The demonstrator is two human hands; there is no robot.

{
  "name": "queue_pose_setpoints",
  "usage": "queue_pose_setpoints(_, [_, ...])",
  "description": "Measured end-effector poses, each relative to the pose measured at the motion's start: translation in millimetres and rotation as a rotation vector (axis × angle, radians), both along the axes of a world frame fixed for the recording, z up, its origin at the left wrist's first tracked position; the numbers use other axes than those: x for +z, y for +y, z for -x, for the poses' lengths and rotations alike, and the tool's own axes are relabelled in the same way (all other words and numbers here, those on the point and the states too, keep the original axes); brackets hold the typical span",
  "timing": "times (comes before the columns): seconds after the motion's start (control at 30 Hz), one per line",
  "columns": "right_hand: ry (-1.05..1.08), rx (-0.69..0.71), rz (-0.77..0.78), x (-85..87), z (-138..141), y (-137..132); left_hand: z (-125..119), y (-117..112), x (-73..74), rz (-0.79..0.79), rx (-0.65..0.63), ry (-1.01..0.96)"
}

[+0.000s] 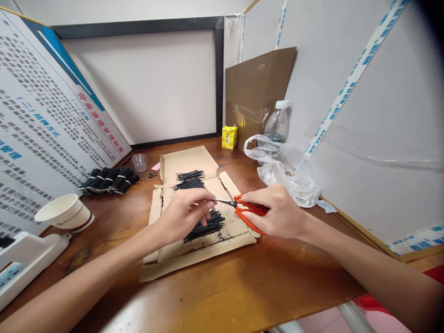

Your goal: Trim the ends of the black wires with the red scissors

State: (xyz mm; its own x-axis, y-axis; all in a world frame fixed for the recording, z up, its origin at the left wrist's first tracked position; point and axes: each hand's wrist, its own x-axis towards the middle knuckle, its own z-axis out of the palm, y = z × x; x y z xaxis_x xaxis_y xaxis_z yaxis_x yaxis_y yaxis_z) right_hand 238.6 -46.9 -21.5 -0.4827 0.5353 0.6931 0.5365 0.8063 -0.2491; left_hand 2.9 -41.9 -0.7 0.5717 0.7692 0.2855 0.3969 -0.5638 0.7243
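My right hand (pixel 280 212) is wrapped around the handles of orange-handled scissors (pixel 247 220), whose dark blades point left. The thumb and fingers of my left hand (pixel 183 212) are pinched together right at the blade tips. Whatever sits in that pinch is too small to make out. Below both hands lies an opened-out cardboard sheet (pixel 187 160). On it, partly hidden by my left hand, is a pile of thin black sticks or tubes (pixel 211 226). Two more black piles (pixel 189 183) lie farther back. Dark crumbs are scattered around the near pile.
Tied black bundles (pixel 110 179), a paper cup (pixel 65 213), a clear plastic cup (pixel 139 162) and a white power strip (pixel 33 266) stand at left. A yellow box (pixel 229 138), plastic bottle (pixel 278 121) and plastic bag (pixel 294 173) are at right. Panels enclose the table.
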Motion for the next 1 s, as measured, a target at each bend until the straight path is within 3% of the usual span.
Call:
queue_pose_setpoints(0.3, [0.021, -0.062, -0.052, -1.8, -0.6, 3.7, 0.7, 2.4, 1.5, -0.04, 0.034, 0.055])
queue_pose_setpoints(0.53, [0.048, -0.082, -0.02, -4.5, -0.2, 7.2, 17.8, 30.6, -18.7, -0.456, 0.091, 0.402])
queue_pose_setpoints(0.63, [0.025, -0.091, -0.003, -6.8, 1.0, 8.3, 24.2, 50.5, -32.5, -0.47, 0.16, 0.575])
queue_pose_setpoints(0.77, [0.012, -0.094, 0.01, -9.7, 2.0, 10.0, 25.6, 66.8, -42.9, -0.445, 0.229, 0.631])
queue_pose_setpoints(1.0, [0.0, -0.106, 0.016, -9.5, 0.4, 9.9, 25.4, 57.7, -41.6, -0.443, 0.281, 0.692])
